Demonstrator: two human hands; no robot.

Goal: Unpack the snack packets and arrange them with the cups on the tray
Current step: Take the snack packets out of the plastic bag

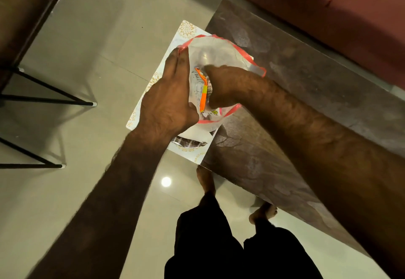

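Observation:
A white plastic bag (221, 53) with a red rim is held open above a white tray (186, 30) with gold flower patterns. My left hand (168, 99) grips the bag's left rim. My right hand (221, 88) is pushed down inside the bag, its fingers hidden, against an orange and white snack packet (202, 88). Whether it grips the packet cannot be seen. Under the bag, at the tray's near end, the rim of a round dish or cup (188, 144) shows. Other cups are hidden by the bag and my hands.
The tray lies on the left end of a dark brown table (295, 94) and overhangs its edge. A reddish sofa (328, 5) stands behind the table. Black metal chair legs (43, 99) stand on the tiled floor at left. My bare feet (205, 180) are below the table's edge.

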